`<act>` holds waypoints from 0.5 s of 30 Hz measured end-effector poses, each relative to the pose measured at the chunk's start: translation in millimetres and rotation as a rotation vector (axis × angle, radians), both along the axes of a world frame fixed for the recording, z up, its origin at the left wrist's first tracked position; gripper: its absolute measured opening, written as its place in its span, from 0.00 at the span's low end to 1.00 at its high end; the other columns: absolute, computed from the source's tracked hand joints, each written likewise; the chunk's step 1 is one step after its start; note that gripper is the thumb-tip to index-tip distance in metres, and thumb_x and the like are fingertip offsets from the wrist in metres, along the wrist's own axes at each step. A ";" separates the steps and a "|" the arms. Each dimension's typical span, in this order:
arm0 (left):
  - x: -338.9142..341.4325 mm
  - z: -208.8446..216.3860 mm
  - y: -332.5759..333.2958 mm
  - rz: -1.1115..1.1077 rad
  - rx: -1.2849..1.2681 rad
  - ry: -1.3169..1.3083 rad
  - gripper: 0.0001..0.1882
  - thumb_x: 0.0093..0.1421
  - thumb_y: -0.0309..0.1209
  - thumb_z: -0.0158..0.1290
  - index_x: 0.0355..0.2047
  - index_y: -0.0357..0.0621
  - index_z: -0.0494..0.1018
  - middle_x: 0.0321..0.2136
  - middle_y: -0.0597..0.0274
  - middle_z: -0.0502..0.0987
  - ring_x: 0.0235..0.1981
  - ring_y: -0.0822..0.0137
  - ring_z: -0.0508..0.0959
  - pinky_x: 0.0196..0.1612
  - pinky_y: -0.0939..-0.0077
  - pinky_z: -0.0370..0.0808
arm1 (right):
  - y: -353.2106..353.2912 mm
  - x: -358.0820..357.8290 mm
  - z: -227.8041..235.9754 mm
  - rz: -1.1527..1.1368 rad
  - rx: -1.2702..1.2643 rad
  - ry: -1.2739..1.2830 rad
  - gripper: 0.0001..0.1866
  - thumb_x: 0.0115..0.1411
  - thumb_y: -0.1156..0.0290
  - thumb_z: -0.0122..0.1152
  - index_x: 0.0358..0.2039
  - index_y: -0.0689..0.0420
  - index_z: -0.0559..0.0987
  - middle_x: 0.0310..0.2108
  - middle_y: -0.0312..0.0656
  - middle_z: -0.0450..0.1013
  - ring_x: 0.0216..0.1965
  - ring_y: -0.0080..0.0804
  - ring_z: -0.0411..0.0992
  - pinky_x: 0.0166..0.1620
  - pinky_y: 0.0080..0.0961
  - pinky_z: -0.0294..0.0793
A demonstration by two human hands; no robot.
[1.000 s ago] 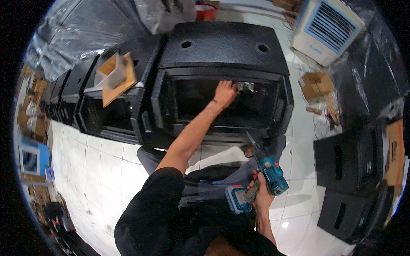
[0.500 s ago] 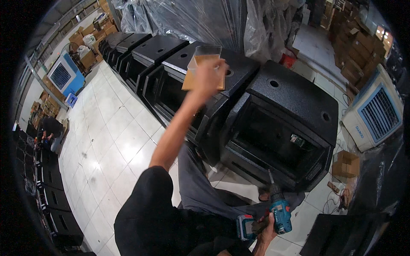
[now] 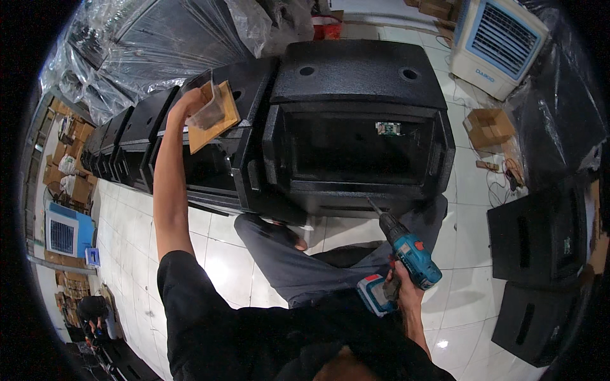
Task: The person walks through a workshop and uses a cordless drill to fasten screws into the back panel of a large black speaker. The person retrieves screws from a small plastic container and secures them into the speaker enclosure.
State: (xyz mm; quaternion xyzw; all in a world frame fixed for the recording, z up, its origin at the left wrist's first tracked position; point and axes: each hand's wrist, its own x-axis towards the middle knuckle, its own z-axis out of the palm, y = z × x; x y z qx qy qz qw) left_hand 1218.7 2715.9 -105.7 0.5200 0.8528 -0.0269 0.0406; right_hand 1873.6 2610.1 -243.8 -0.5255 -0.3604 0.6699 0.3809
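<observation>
My right hand is wrapped round the grip of a teal and black cordless drill. Its long bit points up and left, close to the lower front edge of a black speaker cabinet. Inside that cabinet's open front a small green circuit board shows. At the left, my left hand dips into a clear plastic container, fingers bent and partly hidden; what they hold cannot be made out. Under the container is a tan board, lying on the neighbouring black cabinet.
More black cabinets run off to the left, with plastic-wrapped goods behind. An air cooler, an open carton and loose cables are at the right. Black cabinets stand nearer. Another person works far left.
The view has swung right, so the near cabinet sits more squarely in front. My left hand has gone from above the container into it. The drill stays in my right hand.
</observation>
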 end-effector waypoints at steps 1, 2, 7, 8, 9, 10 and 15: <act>-14.9 -2.1 -4.0 -0.009 0.011 -0.035 0.09 0.47 0.29 0.54 0.26 0.35 0.78 0.22 0.59 0.78 0.23 0.63 0.76 0.30 0.68 0.70 | -0.8 1.4 -0.7 0.003 -0.008 0.009 0.14 0.54 0.68 0.62 0.38 0.62 0.74 0.23 0.37 0.72 0.22 0.24 0.70 0.28 0.21 0.72; -34.0 -3.7 -8.2 -0.029 0.038 -0.046 0.09 0.45 0.29 0.56 0.25 0.35 0.78 0.20 0.55 0.77 0.22 0.61 0.76 0.29 0.67 0.70 | -1.8 0.7 -0.9 0.012 0.000 0.007 0.11 0.55 0.69 0.61 0.35 0.61 0.74 0.23 0.36 0.71 0.22 0.23 0.70 0.28 0.21 0.71; -10.5 8.6 -12.9 0.110 0.082 0.092 0.11 0.47 0.32 0.57 0.23 0.35 0.78 0.20 0.51 0.77 0.22 0.61 0.77 0.27 0.67 0.71 | -2.1 0.9 2.5 0.013 0.030 -0.028 0.05 0.56 0.72 0.59 0.30 0.59 0.75 0.21 0.35 0.71 0.23 0.23 0.69 0.28 0.21 0.70; -11.5 15.0 -20.8 0.154 0.076 0.135 0.11 0.47 0.33 0.57 0.23 0.35 0.78 0.21 0.50 0.77 0.22 0.61 0.77 0.27 0.67 0.71 | -1.5 -1.2 6.1 0.029 0.045 -0.013 0.05 0.56 0.72 0.59 0.30 0.59 0.75 0.22 0.35 0.71 0.23 0.23 0.69 0.28 0.22 0.70; 4.8 21.8 -19.6 0.155 0.122 0.152 0.11 0.48 0.33 0.58 0.23 0.34 0.78 0.21 0.51 0.77 0.22 0.62 0.78 0.27 0.68 0.72 | 0.2 -2.0 10.1 0.029 0.064 -0.009 0.04 0.56 0.72 0.58 0.30 0.59 0.75 0.22 0.35 0.71 0.23 0.23 0.69 0.28 0.22 0.69; 21.3 29.0 -20.1 0.158 0.167 0.169 0.11 0.49 0.33 0.58 0.23 0.34 0.77 0.21 0.52 0.78 0.22 0.63 0.78 0.28 0.69 0.73 | 1.0 -2.4 11.9 0.032 0.081 -0.005 0.04 0.56 0.73 0.58 0.30 0.59 0.75 0.22 0.35 0.71 0.23 0.22 0.69 0.28 0.22 0.69; 167.8 37.7 -31.7 0.140 1.060 -0.409 0.08 0.51 0.26 0.53 0.27 0.32 0.77 0.23 0.52 0.79 0.27 0.67 0.80 0.31 0.74 0.76 | 8.6 -7.0 5.7 0.050 0.143 -0.004 0.08 0.56 0.73 0.56 0.36 0.61 0.76 0.23 0.36 0.72 0.23 0.22 0.69 0.28 0.22 0.69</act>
